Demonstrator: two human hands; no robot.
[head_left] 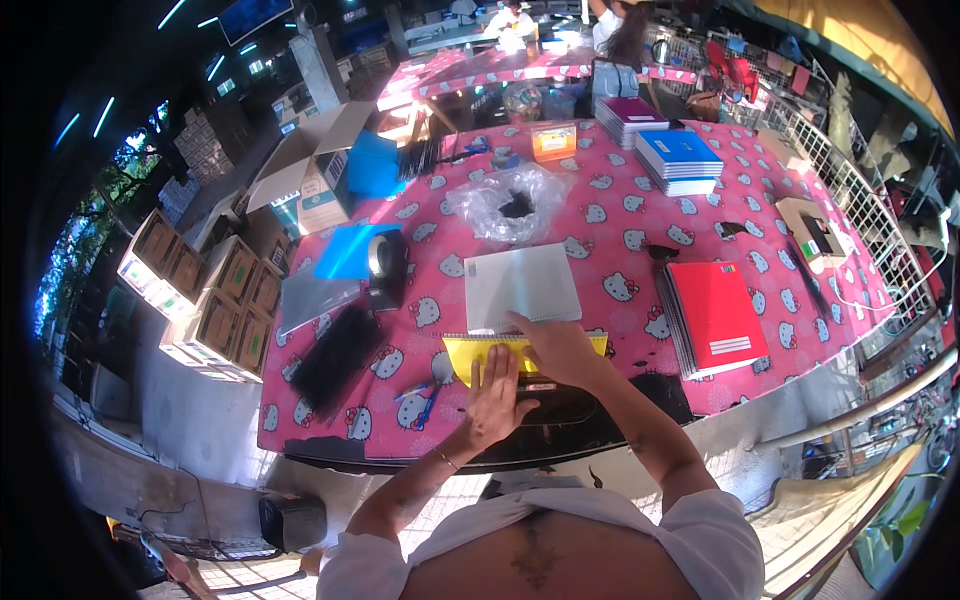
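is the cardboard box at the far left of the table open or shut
Open: the cardboard box has its top flaps spread outward at the table's far left.

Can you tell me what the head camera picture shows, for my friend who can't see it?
A person's left hand and right hand press on a yellow cover at the near edge of a pink cartoon-cat tablecloth. A red notebook stack lies right, a tape roll left.

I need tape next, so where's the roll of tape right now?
In the head view, the tape roll sits left of the grey sheet, beside the blue sheet.
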